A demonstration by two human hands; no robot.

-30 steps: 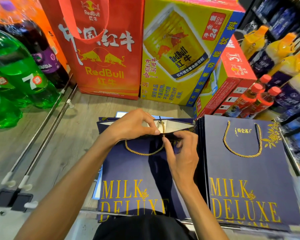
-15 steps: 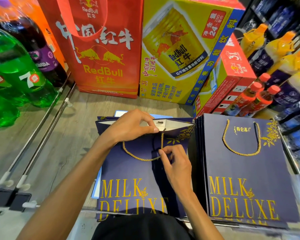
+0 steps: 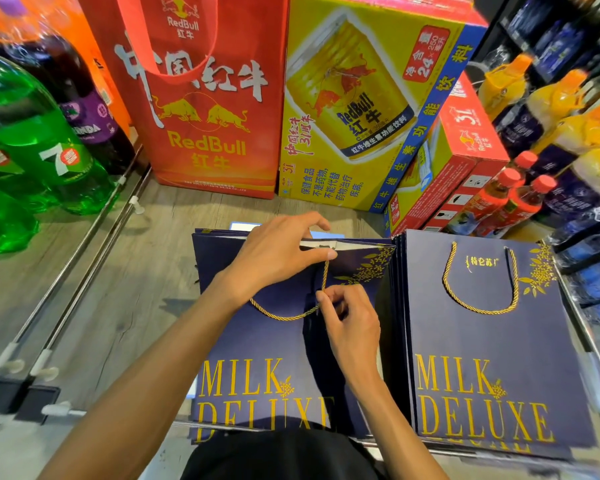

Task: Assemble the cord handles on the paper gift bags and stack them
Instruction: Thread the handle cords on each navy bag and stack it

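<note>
Nearest the camera, a navy gift bag [image 3: 257, 344] printed "MILK DELUXE" lies flat at the near edge of a wood-grain board [image 3: 129, 296], its mouth pointing away from the person. A second ago the right hand [image 3: 354, 329] was up at the bag's rim. It now sits lower on the front panel, much as it did half a second ago, and the right strand of the gold cord handle [image 3: 284, 316] runs taut from the rim down to it. Its thumb and forefinger are closed in a pinch on that strand, and the other fingers are curled into the palm. The rest of the cord hangs in a loop across the panel towards the left wrist.

Just beyond, the left hand [image 3: 278, 254] holds the bag's mouth. The thumb tip presses the front panel where the cord comes out, and the fingers arch over the white inner lip. The forefinger is lifted higher and spread wider from the thumb than before.

Just beside this bag, at the board's right edge, a stack of finished bags [image 3: 492, 344] lies flat with its cord handle fitted.

Along the far edge stand a red Red Bull bag [image 3: 201, 109] and a yellow Red Bull carton [image 3: 357, 98], with green 7-Up bottles [image 3: 32, 147] to the left.
</note>
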